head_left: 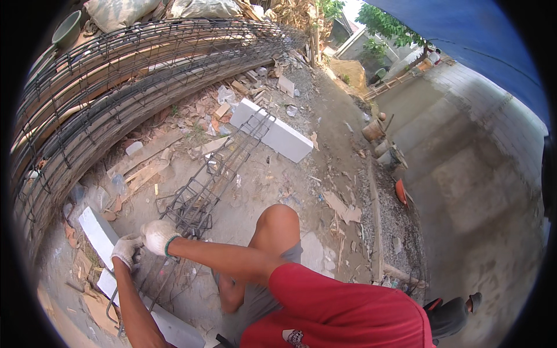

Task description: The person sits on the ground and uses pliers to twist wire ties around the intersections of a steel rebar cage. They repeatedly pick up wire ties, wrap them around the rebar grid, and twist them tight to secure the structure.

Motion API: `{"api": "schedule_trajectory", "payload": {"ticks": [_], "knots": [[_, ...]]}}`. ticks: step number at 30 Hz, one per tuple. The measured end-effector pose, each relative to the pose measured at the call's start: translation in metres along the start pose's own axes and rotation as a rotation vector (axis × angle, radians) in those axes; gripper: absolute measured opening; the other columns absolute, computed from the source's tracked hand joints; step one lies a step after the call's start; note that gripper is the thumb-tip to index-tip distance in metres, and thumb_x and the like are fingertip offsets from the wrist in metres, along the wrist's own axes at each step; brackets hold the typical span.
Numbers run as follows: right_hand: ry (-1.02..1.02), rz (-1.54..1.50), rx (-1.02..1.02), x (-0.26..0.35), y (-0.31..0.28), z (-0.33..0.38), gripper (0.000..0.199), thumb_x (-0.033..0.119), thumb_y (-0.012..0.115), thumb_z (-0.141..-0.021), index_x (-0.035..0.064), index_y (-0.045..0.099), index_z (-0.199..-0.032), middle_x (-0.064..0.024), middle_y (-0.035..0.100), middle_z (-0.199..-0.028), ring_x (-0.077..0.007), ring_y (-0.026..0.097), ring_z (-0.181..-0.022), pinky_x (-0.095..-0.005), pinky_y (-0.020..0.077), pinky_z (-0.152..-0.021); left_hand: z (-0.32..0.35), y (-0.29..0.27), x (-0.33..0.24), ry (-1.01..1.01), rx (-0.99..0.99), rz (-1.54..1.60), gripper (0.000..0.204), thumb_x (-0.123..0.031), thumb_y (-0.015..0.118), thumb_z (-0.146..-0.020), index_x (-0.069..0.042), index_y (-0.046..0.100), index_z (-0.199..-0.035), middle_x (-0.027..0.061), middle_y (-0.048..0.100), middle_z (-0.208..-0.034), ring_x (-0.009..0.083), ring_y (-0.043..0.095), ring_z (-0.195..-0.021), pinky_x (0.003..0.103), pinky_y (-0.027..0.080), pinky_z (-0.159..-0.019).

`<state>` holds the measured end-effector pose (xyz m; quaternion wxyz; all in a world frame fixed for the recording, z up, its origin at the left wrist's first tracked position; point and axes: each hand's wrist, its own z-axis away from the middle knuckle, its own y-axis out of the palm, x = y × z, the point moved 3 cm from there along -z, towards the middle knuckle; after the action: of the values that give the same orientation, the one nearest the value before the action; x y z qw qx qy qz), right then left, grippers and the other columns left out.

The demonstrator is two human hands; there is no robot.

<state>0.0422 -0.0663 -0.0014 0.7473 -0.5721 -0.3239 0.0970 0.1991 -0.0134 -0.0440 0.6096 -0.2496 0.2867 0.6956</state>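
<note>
My left hand (126, 250), in a white knitted glove, is at the lower left with its fingers curled closed. Against it is my right hand (158, 236), gloved likewise and closed. Whatever the fingers hold is too small or hidden to make out. Just beyond and below the hands lies a rebar cage (200, 200) of thin dark bars and bent stirrups. Its far end rests on a white block (275, 132). Near my left hand is another white block (100, 232), partly covered by the hand and forearm. More bars (155, 284) run beneath my arms.
Long rebar cages (116, 75) are stacked along the left, beside a green basin (67, 29). Wood scraps (145, 152) and rubble litter the ground. Buckets (374, 130) stand right of centre, near a grey wall (476, 174). A person in dark clothes (449, 319) is at lower right.
</note>
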Motion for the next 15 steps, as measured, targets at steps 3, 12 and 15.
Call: {"api": "schedule_trajectory", "payload": {"ticks": [3,12,15], "knots": [[0.048,-0.004,0.178,0.03,-0.029,-0.012,0.038,0.04,0.064,-0.094,0.0059,0.08,-0.1,-0.0236,0.076,-0.101,-0.0423,0.074,-0.098,-0.0521,0.0578,-0.089,-0.019,-0.034,0.022,0.07,-0.036,0.1,0.016,-0.014,0.072,-0.098,-0.004,0.074,-0.11,0.0015,0.066,-0.076,0.0115,0.057,-0.05,0.029,0.038,-0.038],[0.065,0.007,0.497,0.015,-0.035,-0.03,0.049,0.042,0.051,-0.097,0.0052,0.077,-0.116,-0.0236,0.073,-0.12,-0.0431,0.07,-0.113,-0.0491,0.0542,-0.101,0.021,-0.014,0.0,-0.014,-0.041,-0.108,0.028,-0.033,0.076,-0.098,-0.009,0.082,-0.113,-0.0004,0.075,-0.092,0.0111,0.063,-0.066,0.033,0.053,-0.056],[0.002,0.028,0.558,0.038,-0.051,-0.029,0.047,0.038,0.051,-0.097,0.004,0.076,-0.118,-0.024,0.073,-0.121,-0.0439,0.069,-0.114,-0.0488,0.0543,-0.101,0.011,-0.027,0.015,-0.019,0.022,-0.043,0.027,-0.034,0.076,-0.097,-0.013,0.082,-0.113,-0.0014,0.074,-0.088,0.0109,0.062,-0.066,0.033,0.053,-0.056]]}}
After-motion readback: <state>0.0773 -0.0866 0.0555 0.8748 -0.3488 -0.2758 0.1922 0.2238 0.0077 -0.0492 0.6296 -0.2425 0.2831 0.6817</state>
